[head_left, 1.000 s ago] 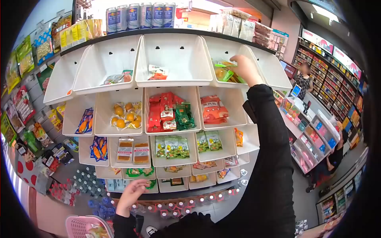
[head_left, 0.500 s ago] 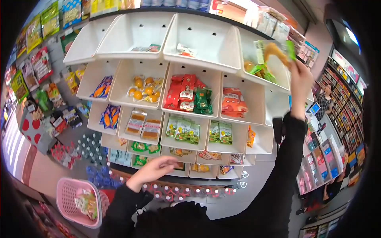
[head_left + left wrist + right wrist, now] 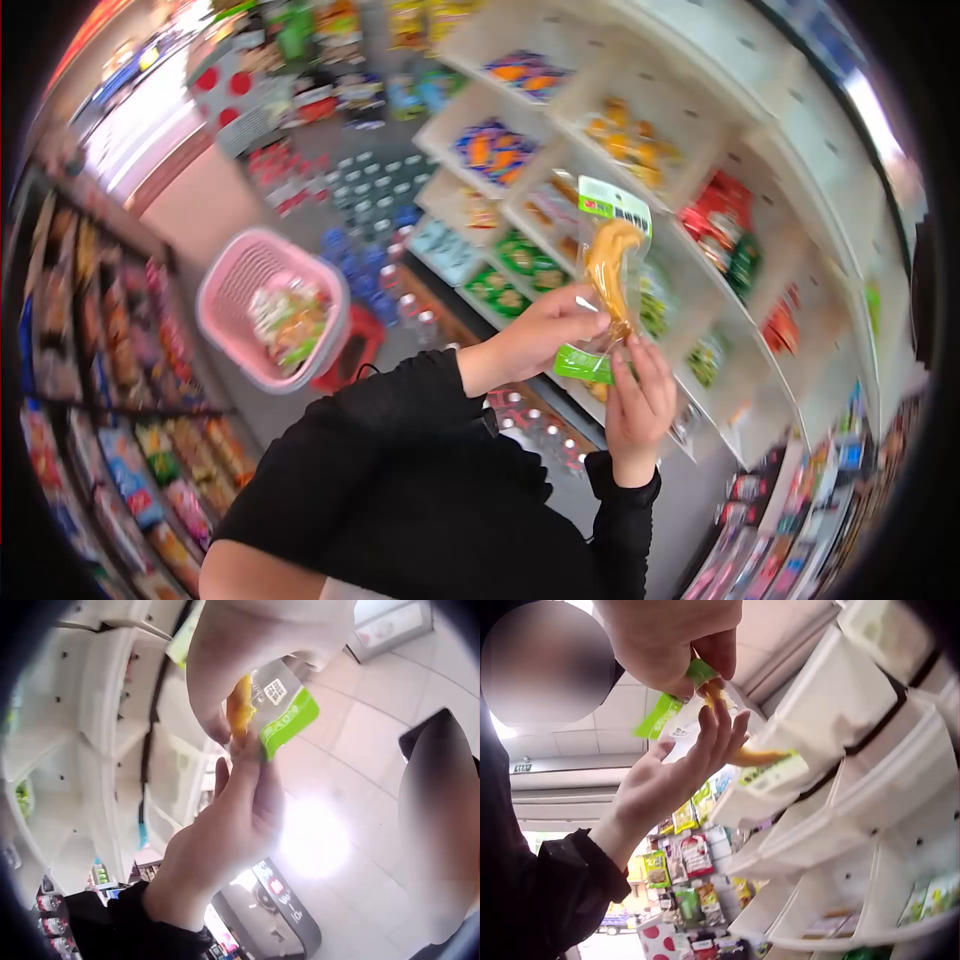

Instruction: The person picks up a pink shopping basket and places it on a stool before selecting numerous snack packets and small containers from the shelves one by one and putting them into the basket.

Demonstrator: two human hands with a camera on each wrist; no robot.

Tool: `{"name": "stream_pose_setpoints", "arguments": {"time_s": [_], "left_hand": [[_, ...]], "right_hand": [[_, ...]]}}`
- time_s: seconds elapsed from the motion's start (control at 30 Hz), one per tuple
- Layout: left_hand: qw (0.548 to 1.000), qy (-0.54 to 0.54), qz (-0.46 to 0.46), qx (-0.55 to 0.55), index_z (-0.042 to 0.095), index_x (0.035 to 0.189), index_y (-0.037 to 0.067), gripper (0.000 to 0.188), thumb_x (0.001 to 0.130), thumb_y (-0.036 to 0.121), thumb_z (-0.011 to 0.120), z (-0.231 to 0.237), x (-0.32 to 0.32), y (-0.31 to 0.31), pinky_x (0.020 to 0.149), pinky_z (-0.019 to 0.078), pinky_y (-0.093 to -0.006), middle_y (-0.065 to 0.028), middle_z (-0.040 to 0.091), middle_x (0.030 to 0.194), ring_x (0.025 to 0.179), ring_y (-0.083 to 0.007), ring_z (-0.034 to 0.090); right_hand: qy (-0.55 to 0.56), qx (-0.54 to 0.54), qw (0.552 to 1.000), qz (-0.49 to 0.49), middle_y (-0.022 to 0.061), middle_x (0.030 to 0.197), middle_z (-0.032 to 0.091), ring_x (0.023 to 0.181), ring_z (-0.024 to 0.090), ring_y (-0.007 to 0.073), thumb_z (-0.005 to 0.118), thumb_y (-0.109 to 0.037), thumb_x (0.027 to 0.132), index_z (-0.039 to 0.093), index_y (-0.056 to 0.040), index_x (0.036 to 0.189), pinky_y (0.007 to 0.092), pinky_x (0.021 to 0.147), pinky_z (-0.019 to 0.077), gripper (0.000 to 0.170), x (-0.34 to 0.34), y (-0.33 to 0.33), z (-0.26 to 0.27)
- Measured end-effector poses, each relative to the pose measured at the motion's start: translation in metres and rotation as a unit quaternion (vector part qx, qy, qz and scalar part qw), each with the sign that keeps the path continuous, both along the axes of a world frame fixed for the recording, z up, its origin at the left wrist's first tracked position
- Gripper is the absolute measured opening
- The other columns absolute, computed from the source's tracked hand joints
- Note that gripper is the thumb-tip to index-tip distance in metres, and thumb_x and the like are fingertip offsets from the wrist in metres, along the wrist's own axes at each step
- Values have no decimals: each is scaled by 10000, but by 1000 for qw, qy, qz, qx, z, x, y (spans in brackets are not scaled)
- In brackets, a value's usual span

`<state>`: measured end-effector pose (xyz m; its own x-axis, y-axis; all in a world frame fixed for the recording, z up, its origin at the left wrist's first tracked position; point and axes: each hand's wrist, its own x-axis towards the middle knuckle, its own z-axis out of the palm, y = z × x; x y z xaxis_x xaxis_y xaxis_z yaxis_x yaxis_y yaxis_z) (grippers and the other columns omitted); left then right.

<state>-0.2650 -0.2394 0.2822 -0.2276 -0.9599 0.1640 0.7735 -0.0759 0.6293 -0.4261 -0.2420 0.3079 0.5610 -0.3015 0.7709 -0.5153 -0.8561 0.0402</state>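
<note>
In the head view, a clear snack pouch (image 3: 612, 262) holds a curved golden-brown piece of food, with a white and green label at its top and a green strip at its lower end. My left hand (image 3: 530, 338) grips its left edge, the thumb lying across the front. My right hand (image 3: 642, 405) pinches the lower end near the green strip. In the right wrist view, the left hand's fingers (image 3: 709, 739) reach under the pouch. The left wrist view shows the right hand (image 3: 225, 832) at the same green end.
White tiered bins (image 3: 700, 150) with packaged snacks stand behind and right of the pouch. A pink basket (image 3: 225, 300) with several packs sits on a red stool (image 3: 355, 345) to the left. Bottles (image 3: 535, 425) line the rack's base. Snack shelves (image 3: 130, 440) run along the far left.
My right hand has brought the pouch down from the top-right bin to in front of me. The left hand has come up and taken hold of it too. The view has swung left and downward.
</note>
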Motion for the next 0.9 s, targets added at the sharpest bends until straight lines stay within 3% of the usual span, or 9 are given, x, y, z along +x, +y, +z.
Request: {"name": "stream_pose_setpoints", "arguments": {"time_s": [0.17,0.23,0.33,0.63,0.7,0.77,0.8,0.83,0.9], "left_hand": [[980,-18,167,110,476,959,16,152,819,73,493,-89,91,52,732,442,-256,-48,548,887,822,-123,547],[967,9,215,137,471,1025,-2,212,820,50,480,-126,127,73,784,423,-258,-51,545,963,897,-120,525],[936,68,283,196,488,1005,-9,210,799,31,492,-159,173,116,789,429,-289,-73,547,979,902,-153,534],[800,201,441,353,501,1014,-12,235,789,56,503,-256,282,209,767,464,-364,-108,557,956,854,-226,554],[798,114,474,353,482,1029,-34,271,790,91,507,-269,307,219,773,452,-395,-129,551,973,863,-253,551],[770,149,480,393,499,1000,-46,255,756,26,493,-324,339,237,773,442,-348,-142,558,951,861,-251,551],[751,-278,504,324,542,969,-7,267,705,19,509,-391,359,265,776,431,-322,-136,578,925,872,-237,551],[736,-316,494,337,575,944,35,285,667,11,514,-391,373,266,776,422,-316,-125,587,909,885,-236,550],[533,-719,338,292,594,903,61,244,674,137,559,-328,383,257,706,437,-361,-125,598,867,804,-282,564]], "right_hand": [[-35,407,905,117,142,1112,481,1013,472,266,595,-23,688,550,-17,985,316,819,395,300,99,2,-81],[-200,658,709,153,116,1066,489,954,482,168,542,-53,772,439,13,1095,273,779,407,345,155,10,-110],[-87,858,464,202,38,891,552,778,535,90,564,-109,782,483,-7,1030,208,608,450,280,217,6,-161],[112,889,401,190,70,807,571,704,561,133,592,-109,756,501,18,967,246,595,459,262,385,59,-269],[154,799,528,244,101,827,569,751,564,156,602,-137,746,468,29,1027,278,647,456,353,383,69,-308],[184,780,535,269,125,907,556,811,557,191,597,-164,744,425,24,1088,302,699,450,428,366,66,-291],[172,753,549,318,123,912,556,838,548,201,592,-173,743,438,20,1074,312,720,441,413,352,63,-308],[204,755,548,297,128,907,556,856,540,209,574,-170,746,450,13,1060,320,729,435,384,339,55,-295],[193,737,584,280,75,850,544,777,529,151,566,-143,746,492,-10,992,287,687,439,289,305,41,-304]]}}
